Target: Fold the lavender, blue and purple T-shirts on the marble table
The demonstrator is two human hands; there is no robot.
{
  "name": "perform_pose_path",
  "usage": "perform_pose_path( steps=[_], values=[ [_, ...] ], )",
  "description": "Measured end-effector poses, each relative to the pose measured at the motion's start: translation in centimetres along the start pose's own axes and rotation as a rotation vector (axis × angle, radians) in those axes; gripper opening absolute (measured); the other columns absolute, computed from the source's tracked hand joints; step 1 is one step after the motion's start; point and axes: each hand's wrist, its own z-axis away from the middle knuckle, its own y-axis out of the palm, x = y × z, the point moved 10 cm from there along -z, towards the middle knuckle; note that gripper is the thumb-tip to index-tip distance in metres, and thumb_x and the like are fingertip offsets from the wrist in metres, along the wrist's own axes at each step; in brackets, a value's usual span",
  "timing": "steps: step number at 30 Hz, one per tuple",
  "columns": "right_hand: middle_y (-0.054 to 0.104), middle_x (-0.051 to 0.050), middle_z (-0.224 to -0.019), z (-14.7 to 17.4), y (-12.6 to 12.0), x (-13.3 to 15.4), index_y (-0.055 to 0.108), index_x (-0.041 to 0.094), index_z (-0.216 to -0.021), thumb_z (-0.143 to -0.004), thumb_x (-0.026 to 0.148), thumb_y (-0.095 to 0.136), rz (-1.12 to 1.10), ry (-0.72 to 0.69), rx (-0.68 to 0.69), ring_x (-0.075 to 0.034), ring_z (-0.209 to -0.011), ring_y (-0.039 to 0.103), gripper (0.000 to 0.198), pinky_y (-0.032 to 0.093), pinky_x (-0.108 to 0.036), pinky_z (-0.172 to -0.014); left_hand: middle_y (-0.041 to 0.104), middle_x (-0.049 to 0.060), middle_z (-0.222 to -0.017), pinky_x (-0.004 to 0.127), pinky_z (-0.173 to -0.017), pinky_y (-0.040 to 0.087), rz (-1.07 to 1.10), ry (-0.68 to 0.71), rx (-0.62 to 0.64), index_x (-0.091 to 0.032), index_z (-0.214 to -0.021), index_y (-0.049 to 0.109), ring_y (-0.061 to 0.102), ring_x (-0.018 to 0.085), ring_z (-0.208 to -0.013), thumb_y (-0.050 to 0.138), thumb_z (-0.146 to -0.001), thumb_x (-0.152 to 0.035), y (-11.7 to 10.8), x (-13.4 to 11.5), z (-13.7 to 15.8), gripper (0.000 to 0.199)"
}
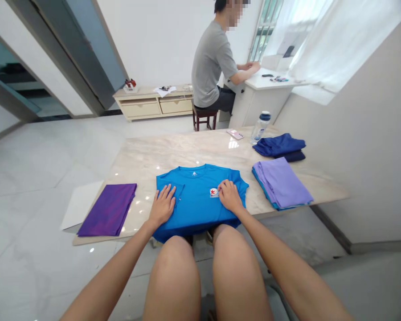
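Observation:
A bright blue T-shirt (197,209) lies face up on the table, collar away from me, its lower part hanging over the near edge. It bears a small white and red badge on the chest. On its left side, by a sleeve folded inward, my left hand (163,206) rests flat with fingers spread. My right hand (230,195) lies on the shirt just right of the badge, fingers slightly bent and a little apart, with no cloth visibly gripped. To the left is a folded purple garment (108,209). A lilac garment (284,180) sits folded on blue cloth to the right.
Dark blue clothes (280,146), a clear bottle (260,128) with a blue lid and a pink phone (235,133) occupy the back right of the marble-look table (147,151). Beyond it a person in a grey shirt (210,62) sits at a white desk (262,96).

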Motion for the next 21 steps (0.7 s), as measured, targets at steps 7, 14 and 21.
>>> perform_pose_path(
  steps=[7, 14, 21],
  values=[
    [0.071, -0.015, -0.123, 0.2, -2.8, -3.7, 0.071, 0.019, -0.112, -0.105, 0.015, 0.045, 0.044, 0.21, -0.131, -0.028, -0.118, 0.061, 0.027, 0.045, -0.039, -0.102, 0.044, 0.01, -0.181, 0.061, -0.142, 0.021, -0.008, 0.017, -0.027, -0.025, -0.17, 0.056, 0.037, 0.033, -0.171, 0.035, -0.112, -0.041, 0.3, -0.4, -0.8, 0.064],
    [0.077, -0.027, -0.119, 2.1, -5.0, -15.9, 0.075, 0.008, -0.123, -0.108, 0.043, 0.053, 0.057, 0.759, 0.026, -0.038, -0.115, 0.074, 0.044, 0.055, -0.045, -0.096, 0.049, 0.014, -0.178, 0.062, -0.141, 0.026, -0.008, 0.046, -0.063, -0.019, -0.167, 0.059, 0.04, 0.034, -0.169, 0.035, -0.112, -0.037, -0.2, -1.0, -0.5, 0.063],
    [0.078, -0.013, -0.084, 0.2, -4.2, -15.7, 0.075, 0.019, -0.084, -0.094, 0.043, 0.07, -0.032, 0.722, 0.122, -0.032, -0.094, 0.078, 0.027, 0.057, -0.035, -0.082, 0.052, 0.014, -0.176, 0.061, -0.14, 0.03, -0.029, 0.043, -0.084, -0.018, -0.165, 0.061, 0.045, 0.034, -0.166, 0.038, -0.112, -0.033, -0.4, -1.2, -0.4, 0.06]
  ],
)
